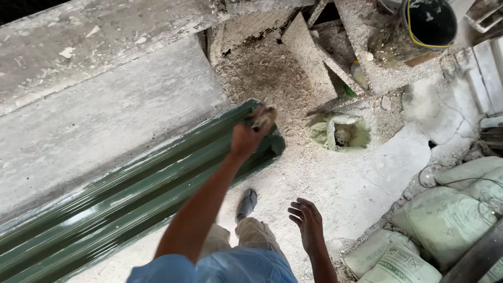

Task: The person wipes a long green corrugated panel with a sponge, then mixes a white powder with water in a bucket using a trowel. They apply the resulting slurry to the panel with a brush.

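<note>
Gripping brush w/ left hand, right hand empty; sheet runs lower-left to upper-right.

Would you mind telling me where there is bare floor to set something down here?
Bare concrete lies between the green corrugated sheet, the open sack and the stacked sacks, around the empty right hand. The left hand holds a brush over the sheet's end. Planks and rubble crowd the top.
</note>
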